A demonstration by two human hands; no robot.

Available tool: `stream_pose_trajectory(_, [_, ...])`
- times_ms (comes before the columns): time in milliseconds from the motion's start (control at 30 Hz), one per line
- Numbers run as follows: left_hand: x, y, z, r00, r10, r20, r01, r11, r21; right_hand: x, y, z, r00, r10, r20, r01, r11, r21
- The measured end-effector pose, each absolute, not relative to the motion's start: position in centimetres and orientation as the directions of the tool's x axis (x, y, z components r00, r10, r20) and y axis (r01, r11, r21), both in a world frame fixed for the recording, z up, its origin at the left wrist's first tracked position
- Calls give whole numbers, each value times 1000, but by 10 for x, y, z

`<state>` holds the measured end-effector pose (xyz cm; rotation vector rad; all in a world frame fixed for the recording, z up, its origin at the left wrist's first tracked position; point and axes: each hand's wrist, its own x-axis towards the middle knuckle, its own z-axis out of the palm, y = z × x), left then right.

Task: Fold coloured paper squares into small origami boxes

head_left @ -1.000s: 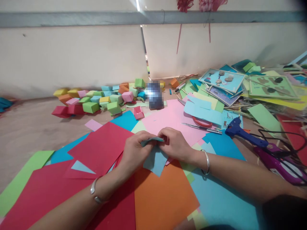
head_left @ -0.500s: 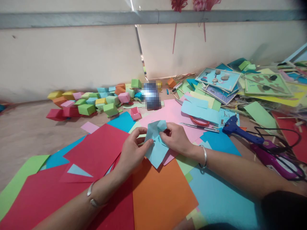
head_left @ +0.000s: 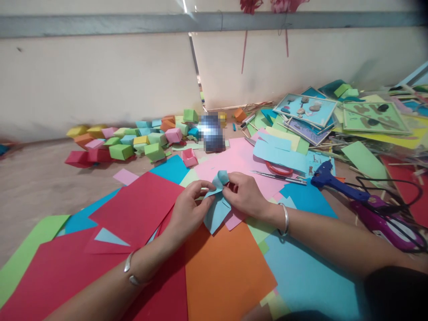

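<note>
A light blue piece of folded paper (head_left: 218, 211) is held between both hands above the pink and orange sheets. My left hand (head_left: 191, 206) grips its left side between thumb and fingers. On the right side, my right hand (head_left: 245, 192) pinches the paper near its upper fold. The top of the paper curls up between the fingertips, and its lower corner points down over the orange sheet (head_left: 227, 272). Red sheets (head_left: 137, 205) lie beside and under my left forearm. A pink sheet (head_left: 230, 160) is spread behind the hands.
Folded paper cubes (head_left: 121, 152) stand in a cluster at the back left. An open pink paper box (head_left: 189, 157) is nearer. To the right lie a craft knife (head_left: 281, 177), red-handled scissors (head_left: 279, 168), a blue glue gun (head_left: 334, 180), a purple device (head_left: 388, 223) and framed pictures (head_left: 306, 109).
The light blue paper has been folded in further: its wide upper part now curls inward and looks narrower. Both hands remain in nearly the same place, still on the paper.
</note>
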<state>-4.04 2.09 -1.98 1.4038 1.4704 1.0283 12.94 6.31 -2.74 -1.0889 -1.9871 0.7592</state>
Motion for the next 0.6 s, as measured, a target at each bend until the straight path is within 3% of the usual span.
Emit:
stream_pose_trajectory(167, [-40,22,-21,-12,999,-45,320,47,946,128,59,-28,-446,811,379,471,573,-671])
stream_pose_trajectory(367, [-36,19,-16,-19,999,-39,245,43,968,129,58,-26,-436,815,381,444,563,-698])
stream_pose_trajectory(467, [-33,17,-11,-62,995,-79,111,85,990,130,59,-24,-433,801,414,372,577,-727])
stream_pose_trajectory(600, [-30,17,-7,-74,953,-292,-218,270,938,131,60,-22,-389,793,469,304,591,-747])
